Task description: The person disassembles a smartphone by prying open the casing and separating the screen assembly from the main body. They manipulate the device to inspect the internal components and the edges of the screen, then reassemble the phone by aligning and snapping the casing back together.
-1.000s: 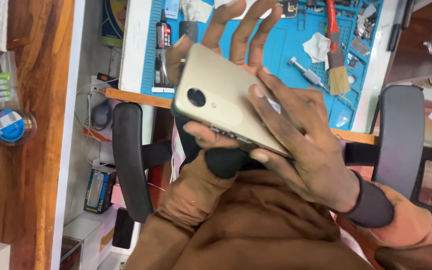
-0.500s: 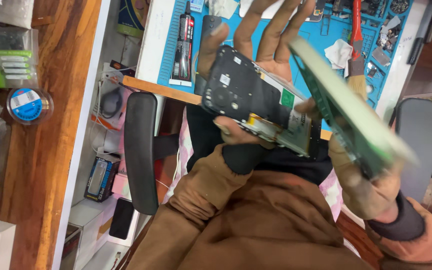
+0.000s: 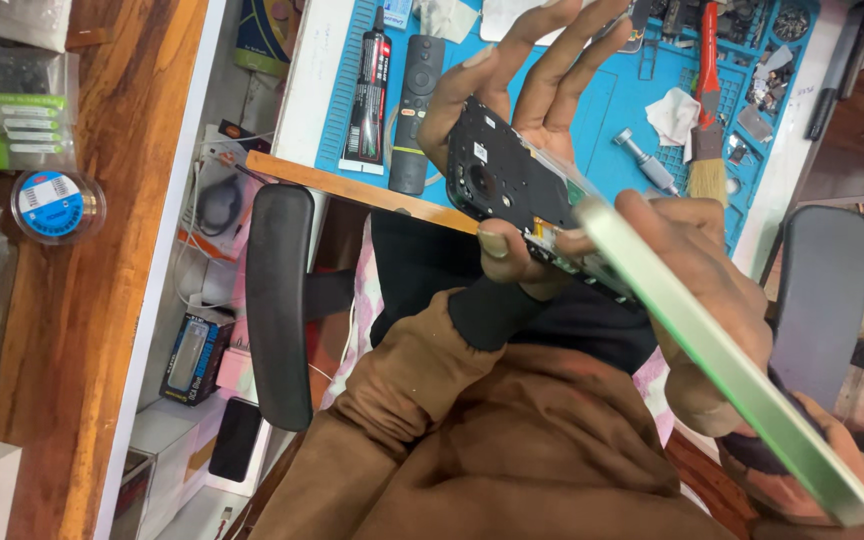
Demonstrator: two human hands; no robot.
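Left hand [image 3: 522, 130] cradling an opened smartphone body [image 3: 512, 190] — thumb pressed on its lower edge, fingers spread wide behind it, black inner frame and camera cutouts facing up. Right hand [image 3: 697, 290] closed around the detached pale-green back cover [image 3: 722, 365], held edge-on and running toward 5 o'clock, its upper end just beside the phone body at a small gold connector. Both held above the lap, at the near edge of the desk. On the blue work mat [image 3: 602, 100] at 12 o'clock: a black glue tube [image 3: 370, 85], a black remote control [image 3: 414, 100] just beside it, and at 2 o'clock a red-handled brush [image 3: 709, 110] (bristles toward the wearer) — near a crumpled white tissue [image 3: 674, 115]. Black chair armrests [image 3: 279, 300] at 9 and 3 o'clock.
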